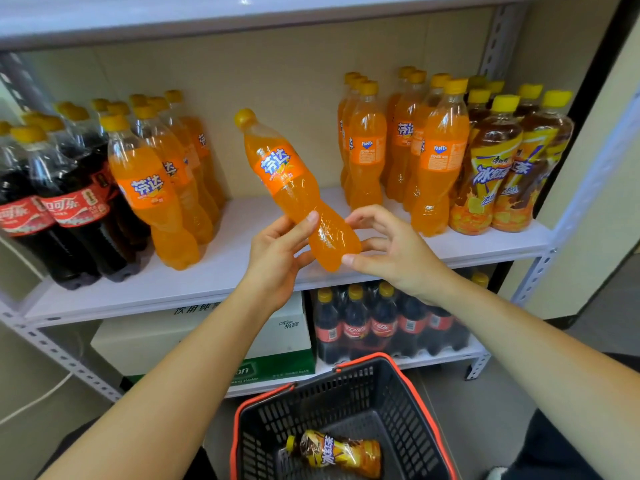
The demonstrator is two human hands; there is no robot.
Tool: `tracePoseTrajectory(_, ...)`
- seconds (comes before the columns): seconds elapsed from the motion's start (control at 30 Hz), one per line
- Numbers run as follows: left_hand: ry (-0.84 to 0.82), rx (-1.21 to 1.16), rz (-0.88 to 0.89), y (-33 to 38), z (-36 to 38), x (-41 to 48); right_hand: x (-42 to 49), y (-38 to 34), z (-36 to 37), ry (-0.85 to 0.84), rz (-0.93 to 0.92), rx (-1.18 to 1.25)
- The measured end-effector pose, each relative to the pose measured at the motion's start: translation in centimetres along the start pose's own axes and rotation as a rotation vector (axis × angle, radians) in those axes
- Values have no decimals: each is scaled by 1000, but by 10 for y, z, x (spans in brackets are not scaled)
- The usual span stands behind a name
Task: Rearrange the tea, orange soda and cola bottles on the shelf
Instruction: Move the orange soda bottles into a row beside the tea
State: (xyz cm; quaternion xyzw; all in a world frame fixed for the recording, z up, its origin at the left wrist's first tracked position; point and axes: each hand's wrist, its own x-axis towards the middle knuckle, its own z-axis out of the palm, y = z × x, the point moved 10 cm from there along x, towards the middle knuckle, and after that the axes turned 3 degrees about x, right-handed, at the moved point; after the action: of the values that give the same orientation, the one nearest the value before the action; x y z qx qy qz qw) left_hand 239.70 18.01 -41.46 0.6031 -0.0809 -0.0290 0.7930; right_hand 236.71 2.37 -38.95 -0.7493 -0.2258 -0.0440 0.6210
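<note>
Slanting up and leftward from both hands, the orange soda bottle (287, 174) was gripped low by the left hand (277, 251) and pinched at its base by the right hand (391, 251), cap toward the shelf (235, 268).

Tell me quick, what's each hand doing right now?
Left hand: grips the soda bottle low down.
Right hand: pinches the same bottle's base.

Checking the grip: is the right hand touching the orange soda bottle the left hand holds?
Touching. The head view shows the right hand with thumb tip and fingers against the base of the orange soda bottle, which the left hand grips.
</note>
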Motion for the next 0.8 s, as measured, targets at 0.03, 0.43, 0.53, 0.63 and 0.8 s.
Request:
tracePoseTrajectory(0.03,8,21,16,1,0,0,1,2,0,7,3,-24)
tracePoseTrajectory(0.43,28,288,292,19,14,-3,10,19,-5,149,-3,-145)
tracePoseTrajectory(0.53,-15,418,356,23,24,-4,12,19,-6,163,-33,-141)
tracePoseTrajectory(0.63,-104,503,362,25,31,1,13,20,-13,175,-32,-118)
tracePoseTrajectory(0.8,-143,603,362,28,24,17,16,29,-28,198,-2,-98)
